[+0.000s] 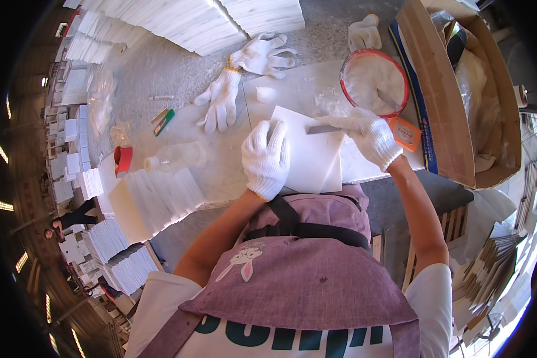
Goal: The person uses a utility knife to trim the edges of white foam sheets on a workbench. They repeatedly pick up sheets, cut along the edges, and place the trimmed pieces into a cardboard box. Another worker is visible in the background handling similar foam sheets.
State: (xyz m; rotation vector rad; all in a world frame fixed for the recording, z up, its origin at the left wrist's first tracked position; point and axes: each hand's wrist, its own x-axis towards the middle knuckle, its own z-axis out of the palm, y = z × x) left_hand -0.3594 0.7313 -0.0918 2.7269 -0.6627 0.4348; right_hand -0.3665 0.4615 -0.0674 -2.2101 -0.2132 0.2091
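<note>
Head view: gripping edge of tile [313, 160] in curled left hand [267, 156], scraper [323, 129] in half-curled right hand [373, 137]; bare slab [228, 150] left, lettered orange container [404, 134] right.

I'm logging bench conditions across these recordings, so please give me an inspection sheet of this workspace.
Surface: pale grey stone slabs, with whitish dust in places.
Job's things: flat white four-sided tile, a flat grey metal blade at its face; red-rimmed round bowl of white powdery material beyond.
Clutter: two loose white knitted gloves, a clear plastic bottle on its side, an open brown cardboard box.
Hands: left hand, white-gloved, holding the tile's left side; right hand, also white-gloved, gripping the blade.
Cables: nothing seen.
Surroundings: stacked white slabs at the far side; a person in dark clothes off to the left.
</note>
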